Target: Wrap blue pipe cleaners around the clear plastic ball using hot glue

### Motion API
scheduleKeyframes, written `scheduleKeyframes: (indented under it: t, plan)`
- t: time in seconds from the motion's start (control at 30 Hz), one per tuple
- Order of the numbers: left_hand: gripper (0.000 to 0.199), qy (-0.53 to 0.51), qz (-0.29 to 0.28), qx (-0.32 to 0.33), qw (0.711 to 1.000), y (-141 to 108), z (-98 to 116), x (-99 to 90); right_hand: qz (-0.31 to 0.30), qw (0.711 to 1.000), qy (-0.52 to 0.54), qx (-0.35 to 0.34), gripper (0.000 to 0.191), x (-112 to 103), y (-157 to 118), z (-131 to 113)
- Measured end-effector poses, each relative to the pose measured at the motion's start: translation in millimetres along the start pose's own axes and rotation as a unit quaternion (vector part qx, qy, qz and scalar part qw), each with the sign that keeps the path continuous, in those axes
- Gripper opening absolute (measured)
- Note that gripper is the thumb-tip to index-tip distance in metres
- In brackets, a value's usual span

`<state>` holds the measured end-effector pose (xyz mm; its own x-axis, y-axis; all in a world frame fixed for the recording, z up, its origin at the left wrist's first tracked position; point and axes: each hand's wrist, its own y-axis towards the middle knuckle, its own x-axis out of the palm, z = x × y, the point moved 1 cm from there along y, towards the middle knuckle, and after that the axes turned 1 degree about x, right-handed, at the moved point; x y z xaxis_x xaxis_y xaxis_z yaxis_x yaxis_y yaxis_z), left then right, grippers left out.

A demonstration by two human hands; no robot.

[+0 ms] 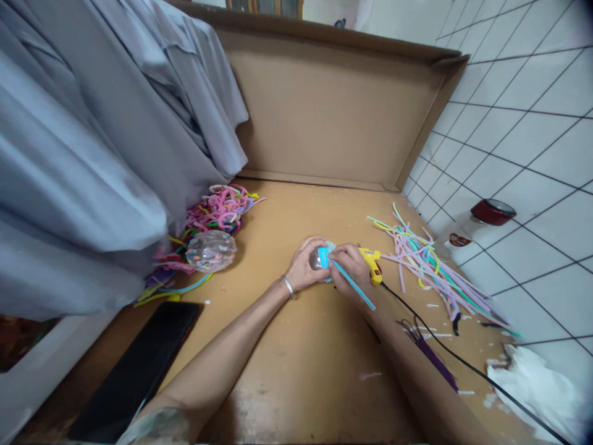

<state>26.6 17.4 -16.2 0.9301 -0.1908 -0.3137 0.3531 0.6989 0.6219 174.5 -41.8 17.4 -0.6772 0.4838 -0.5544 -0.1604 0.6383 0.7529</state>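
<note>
My left hand [302, 266] is wrapped around the side of a small clear, rounded plastic piece [315, 258]. Blue strips [323, 257] lie side by side across its surface. Against those strips, my right hand [351, 269] pinches a light blue pipe cleaner [356, 285], whose free end slants down toward my right wrist. A yellow glue gun [372, 264] lies just beyond my right hand, partly hidden by it. My fingers cover much of the plastic piece, so its full shape is hidden.
Pipe cleaners [417, 256] spread along the right, near a red-lidded jar [491, 213] and white tissue [537, 383]. A black cord [440, 346] crosses there. At left are a clear faceted ball [211, 251], colourful pipe cleaners [225, 207], a black phone [143, 364] and grey cloth [92, 154]. Cardboard [319, 105] stands behind.
</note>
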Motion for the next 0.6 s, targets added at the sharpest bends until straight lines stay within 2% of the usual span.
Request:
scheduleKeyframes:
  t: [0.27, 0.47, 0.6]
  plan:
    - [0.05, 0.016, -0.019, 0.002, 1.0, 0.8, 0.0, -1.5, 0.0, 1.0, -0.015, -0.006, 0.018, 0.5, -0.7, 0.8]
    - [0.073, 0.032, -0.057, 0.037, 0.997, 0.7, -3.9, -5.9, 0.013, 0.999, -0.032, -0.015, 0.019, 0.8, 0.7, -1.8]
    - [0.085, 0.048, -0.075, 0.036, 0.995, 0.6, -5.7, -8.1, 0.018, 1.0, -0.015, -0.011, 0.019, 0.8, 1.1, -2.4]
